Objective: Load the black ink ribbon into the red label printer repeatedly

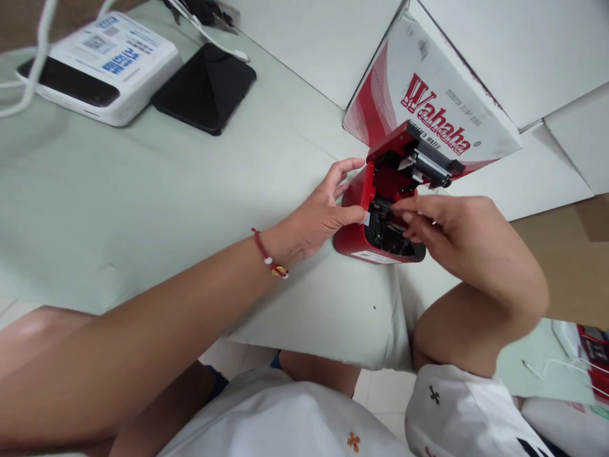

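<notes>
A small red label printer (349, 244) stands on the cloth-covered table with its lid (392, 143) raised. A dark roller assembly (431, 166) is on the underside of the lid, and the inside of the body is black. My left hand (328, 212) grips the printer's left side, thumb on the rim beside a small whitish tab (366, 218) and fingers behind. My right hand (447, 228) reaches into the open compartment from the right. Its thumb and fingertips are pinched together there; what they hold, if anything, is hidden.
A red-and-white water carton (428, 95) stands right behind the printer. At the upper left, a white device (114, 63) with a label lies beside a black phone (207, 89) and white cables (40, 57). Another red device (594, 355) is at the right edge.
</notes>
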### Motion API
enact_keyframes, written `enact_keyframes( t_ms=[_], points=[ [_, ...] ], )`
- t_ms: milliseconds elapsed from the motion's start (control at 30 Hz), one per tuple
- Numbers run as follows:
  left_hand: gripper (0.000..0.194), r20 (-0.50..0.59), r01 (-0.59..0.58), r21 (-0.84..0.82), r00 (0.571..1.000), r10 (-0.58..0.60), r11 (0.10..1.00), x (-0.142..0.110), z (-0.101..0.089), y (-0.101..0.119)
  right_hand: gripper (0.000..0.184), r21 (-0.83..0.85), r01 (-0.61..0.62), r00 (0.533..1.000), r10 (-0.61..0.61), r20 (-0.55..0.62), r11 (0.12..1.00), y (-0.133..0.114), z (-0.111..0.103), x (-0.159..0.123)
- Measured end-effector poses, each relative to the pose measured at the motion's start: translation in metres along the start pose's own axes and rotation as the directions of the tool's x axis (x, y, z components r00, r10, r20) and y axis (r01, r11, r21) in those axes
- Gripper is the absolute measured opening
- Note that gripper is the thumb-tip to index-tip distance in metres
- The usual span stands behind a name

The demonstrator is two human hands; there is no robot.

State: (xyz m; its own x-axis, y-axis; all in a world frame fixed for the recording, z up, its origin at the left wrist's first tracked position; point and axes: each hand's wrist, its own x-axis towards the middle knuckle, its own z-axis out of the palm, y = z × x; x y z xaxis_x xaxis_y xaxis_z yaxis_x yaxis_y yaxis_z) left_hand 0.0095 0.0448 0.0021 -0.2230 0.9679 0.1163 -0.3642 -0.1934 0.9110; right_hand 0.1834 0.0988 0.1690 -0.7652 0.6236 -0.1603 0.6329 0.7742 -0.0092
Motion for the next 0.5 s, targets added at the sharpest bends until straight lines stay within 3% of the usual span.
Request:
enact_keyframes(
  t_ms=[100, 233, 500],
  points=[
    [0.071, 0.038, 0.055, -0.038, 0.998, -0.054, 0.998, -0.002, 0.001, 0.004, 0.045, -0.051, -0.08, 0.996, 0.078, -0.038, 0.995, 0.01, 0.015, 0.023],
    [0.064, 0.041, 0.09, -0.063, 0.995, -0.088, 0.994, -0.005, 0.002, 0.01, 0.045, -0.144, -0.109, 0.992, 0.116, 0.042, 0.984, 0.024, 0.031, 0.046],
    [0.058, 0.033, 0.099, -0.098, 0.995, -0.096, 0.99, -0.007, 0.004, 0.012, 0.044, -0.151, -0.144, 0.98, 0.162, 0.114, 0.978, 0.025, 0.039, 0.057]
  ],
)
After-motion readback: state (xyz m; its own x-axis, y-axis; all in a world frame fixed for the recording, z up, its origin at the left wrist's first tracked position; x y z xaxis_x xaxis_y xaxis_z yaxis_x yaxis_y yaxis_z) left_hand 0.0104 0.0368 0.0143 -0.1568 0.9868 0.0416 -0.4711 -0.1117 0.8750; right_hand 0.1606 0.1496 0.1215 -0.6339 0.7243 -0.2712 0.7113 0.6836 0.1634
